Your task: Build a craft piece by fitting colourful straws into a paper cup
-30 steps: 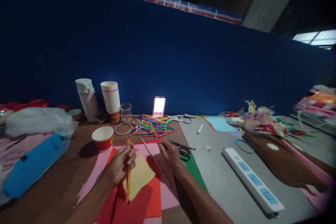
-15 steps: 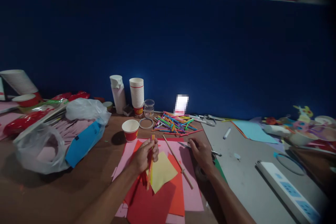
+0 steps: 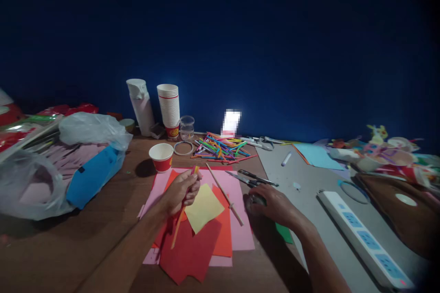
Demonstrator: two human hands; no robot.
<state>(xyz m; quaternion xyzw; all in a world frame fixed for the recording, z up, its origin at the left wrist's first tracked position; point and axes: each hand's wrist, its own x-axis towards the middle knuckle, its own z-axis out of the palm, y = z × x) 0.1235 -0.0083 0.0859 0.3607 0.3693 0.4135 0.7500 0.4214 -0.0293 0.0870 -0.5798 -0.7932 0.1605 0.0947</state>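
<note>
Brown tabletop [image 3: 110, 247] bears coloured paper [image 3: 192, 254]; above it my left hand [image 3: 184, 190] pinches an orange strip [image 3: 178, 229]. My right hand [image 3: 275, 202] curls beside scissors [image 3: 240, 178]; I cannot tell whether it grips anything.

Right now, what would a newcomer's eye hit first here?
Probably the glowing, pixelated white rectangle against the dark blue wall, at the back of the table. Next, the pile of multicoloured sticks just in front of it. Then the yellow sheet overlapping a red sheet and an orange sheet, nearer the viewer, beside the left hand, which grips a thin orange strip.
</note>
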